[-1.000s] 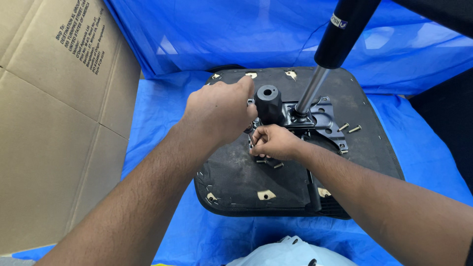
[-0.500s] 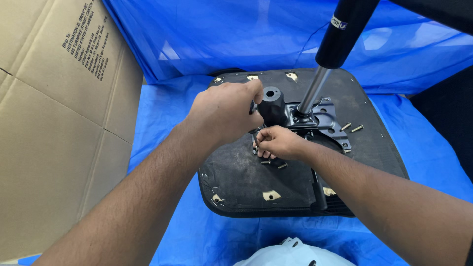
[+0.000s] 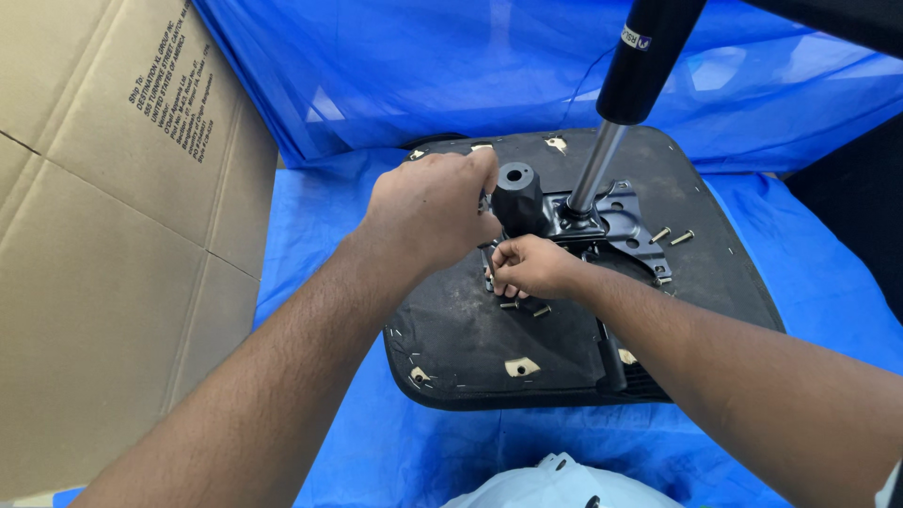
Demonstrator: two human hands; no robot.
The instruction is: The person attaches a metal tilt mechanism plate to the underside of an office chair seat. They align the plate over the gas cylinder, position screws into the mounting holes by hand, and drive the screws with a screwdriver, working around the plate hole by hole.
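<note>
Step in hand: I judged this to be fastening the black metal mounting plate point(image 3: 616, 230) to the upturned chair seat base point(image 3: 470, 329), at its left front corner.
Left hand point(image 3: 428, 212): I had it curled into a loose fist beside the black knob point(image 3: 516, 196), touching it; I could not tell whether anything was inside the fist.
Right hand point(image 3: 531, 268): fingertips pinched together on something small at the plate's edge, too hidden to name.
Where the work lay: the seat base sat upside down on the blue tarp point(image 3: 310, 235), gas cylinder point(image 3: 649, 56) rising from the plate.
Loose bolts point(image 3: 670, 235): two lay right of the plate, two more just below my right hand.
Next move, my judgement: it called for seating the fastener squarely in its hole and steadying the plate before turning.
Surroundings: flattened cardboard box point(image 3: 103, 235) to the left.
</note>
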